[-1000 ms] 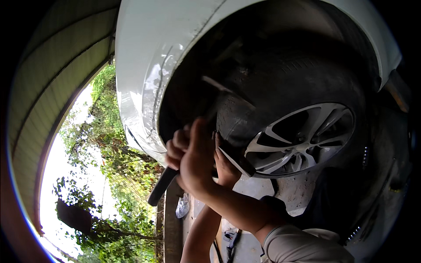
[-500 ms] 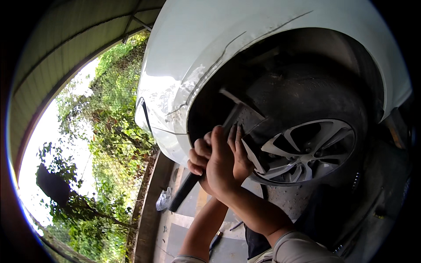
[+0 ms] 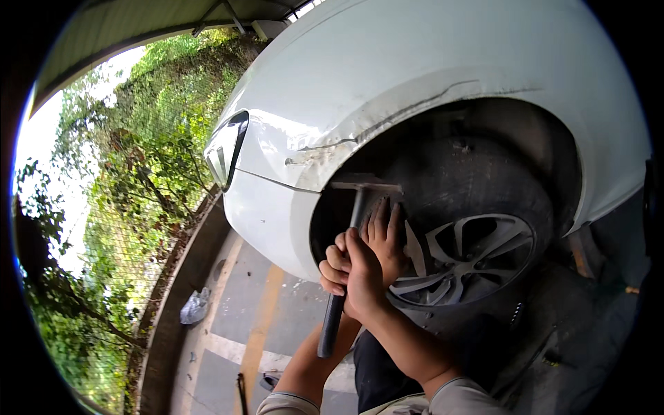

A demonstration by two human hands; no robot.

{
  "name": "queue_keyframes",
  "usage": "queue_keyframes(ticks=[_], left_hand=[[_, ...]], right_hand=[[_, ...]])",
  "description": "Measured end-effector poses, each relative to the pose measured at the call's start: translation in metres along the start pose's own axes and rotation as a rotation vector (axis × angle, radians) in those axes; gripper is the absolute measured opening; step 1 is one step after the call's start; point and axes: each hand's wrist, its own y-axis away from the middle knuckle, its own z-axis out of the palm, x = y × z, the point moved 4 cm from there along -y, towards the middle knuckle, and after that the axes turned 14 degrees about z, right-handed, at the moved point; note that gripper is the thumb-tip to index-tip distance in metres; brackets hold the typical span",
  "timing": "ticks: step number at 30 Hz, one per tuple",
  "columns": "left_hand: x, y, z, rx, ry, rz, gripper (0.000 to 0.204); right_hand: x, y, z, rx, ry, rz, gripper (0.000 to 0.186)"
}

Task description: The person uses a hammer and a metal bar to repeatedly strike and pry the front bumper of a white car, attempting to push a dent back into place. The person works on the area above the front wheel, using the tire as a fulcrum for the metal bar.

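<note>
My right hand [image 3: 356, 270] is closed round the dark grip of a hammer [image 3: 332, 325]. The hammer's wide metal head is up at the front edge of the wheel arch, in front of the dark gap ahead of the tyre [image 3: 484, 176]. Crossing behind my right wrist, my left hand [image 3: 389, 252] points its fingers up beside the hammer shaft. A dark block with a pale face [image 3: 416, 250] is at that hand's thumb side, seemingly held there; my thumb is hidden. The white fender [image 3: 415, 83] of a car is cracked, scuffed and dented along the arch.
The alloy wheel [image 3: 470, 266] is right of my hands, with a headlight [image 3: 227, 152] at far left. A clear plastic bag [image 3: 195, 306] lies by the low kerb [image 3: 176, 297]. A dark rod-like thing [image 3: 241, 394] is on the paving, and plants grow along a wire fence.
My view has shifted, showing more of the fender and headlight. The hammer has turned more upright, its head now nearly level. The pale-faced block has stayed beside my left hand.
</note>
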Motion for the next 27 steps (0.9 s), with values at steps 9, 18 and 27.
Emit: queue_keyframes(ticks=[9, 18, 27], left_hand=[[0.0, 0.003, 0.013, 0.082, 0.046, 0.021, 0.08], [-0.009, 0.013, 0.017, 0.165, 0.009, 0.032, 0.057], [-0.009, 0.017, 0.01, 0.215, 0.092, 0.036, 0.066]], right_hand=[[0.021, -0.007, 0.011, -0.02, -0.058, 0.093, 0.036], [-0.086, 0.06, -0.017, 0.616, 1.14, -0.611, 0.047], [-0.095, 0.12, 0.07, -0.016, 1.503, -1.489, 0.062]])
